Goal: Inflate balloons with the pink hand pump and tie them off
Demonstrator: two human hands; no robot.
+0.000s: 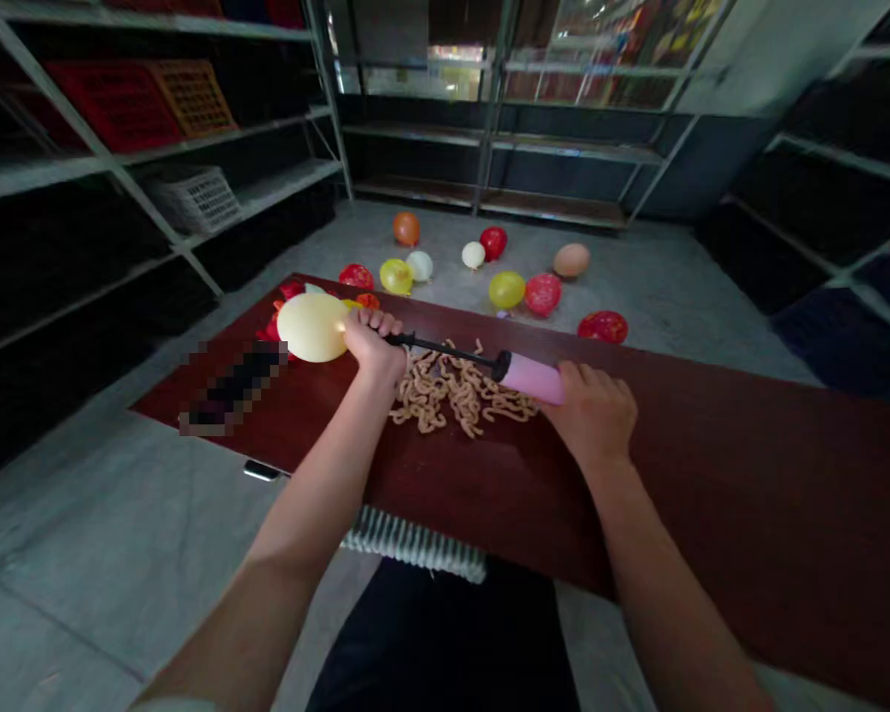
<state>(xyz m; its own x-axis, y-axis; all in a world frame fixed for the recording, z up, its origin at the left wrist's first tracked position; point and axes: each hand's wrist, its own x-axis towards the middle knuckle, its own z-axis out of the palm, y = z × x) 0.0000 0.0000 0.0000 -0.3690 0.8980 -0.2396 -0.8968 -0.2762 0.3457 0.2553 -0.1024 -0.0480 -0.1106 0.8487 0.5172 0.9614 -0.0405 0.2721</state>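
My left hand (pixel 375 338) is closed round the neck of a pale yellow balloon (pixel 311 327), where it meets the black end of a balloon pump. The balloon is swollen and points left. My right hand (pixel 597 410) wraps the pink barrel of the balloon pump (pixel 532 378). A long stretch of the pump's black rod (pixel 452 351) shows between my hands. Beneath the rod, a heap of tan, curly, string-like pieces (pixel 449 396) lies on the dark red-brown table (pixel 445 485). The balloon's neck and the pump tip are hidden by my left fingers.
Red and orange uninflated balloons (pixel 289 294) lie at the table's far left, beside a pixelated dark object (pixel 237 388). Several inflated balloons, among them a yellow one (pixel 506 291), rest on the floor beyond. Metal shelves (pixel 415 133) and a red crate (pixel 115 104) stand around.
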